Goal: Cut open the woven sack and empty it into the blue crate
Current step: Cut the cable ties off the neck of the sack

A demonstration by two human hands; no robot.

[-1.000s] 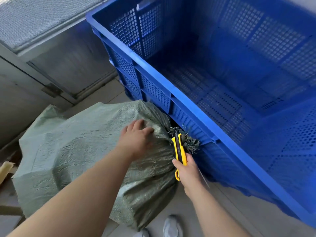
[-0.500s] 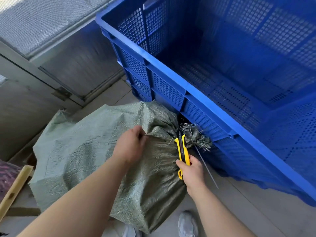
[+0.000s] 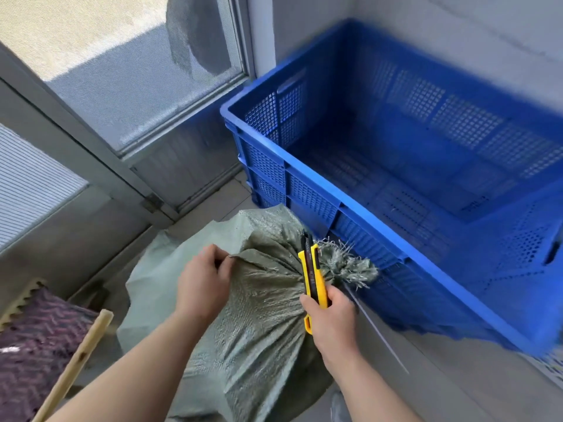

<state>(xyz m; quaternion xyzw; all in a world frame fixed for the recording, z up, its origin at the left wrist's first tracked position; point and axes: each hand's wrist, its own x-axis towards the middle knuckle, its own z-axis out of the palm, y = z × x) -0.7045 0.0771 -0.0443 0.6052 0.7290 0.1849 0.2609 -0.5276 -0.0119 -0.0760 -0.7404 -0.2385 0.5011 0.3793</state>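
A green woven sack point(image 3: 262, 324) lies on the floor against the near wall of the big blue crate point(image 3: 307, 169). Its neck is bunched and tied, with a frayed tuft point(image 3: 350, 264) past the tie. My left hand point(image 3: 204, 284) pinches a fold of sack fabric just left of the neck. My right hand point(image 3: 332, 318) grips a yellow utility knife point(image 3: 312, 277), held upright with its tip against the tied neck. A thin grey strap point(image 3: 377, 333) trails from the tie down toward the floor. Nothing lies inside the crate.
A glass door with a grey frame point(image 3: 128, 123) stands behind the sack on the left. A purple patterned mat point(image 3: 33, 345) and a wooden stick point(image 3: 79, 357) lie at lower left. A grey wall point(image 3: 426, 22) backs the crate. My shoe point(image 3: 338, 406) shows below the sack.
The view has tilted up and back, showing more of the door and crate. My left hand went from flat on the sack to pinching a fold. The knife stays at the neck.
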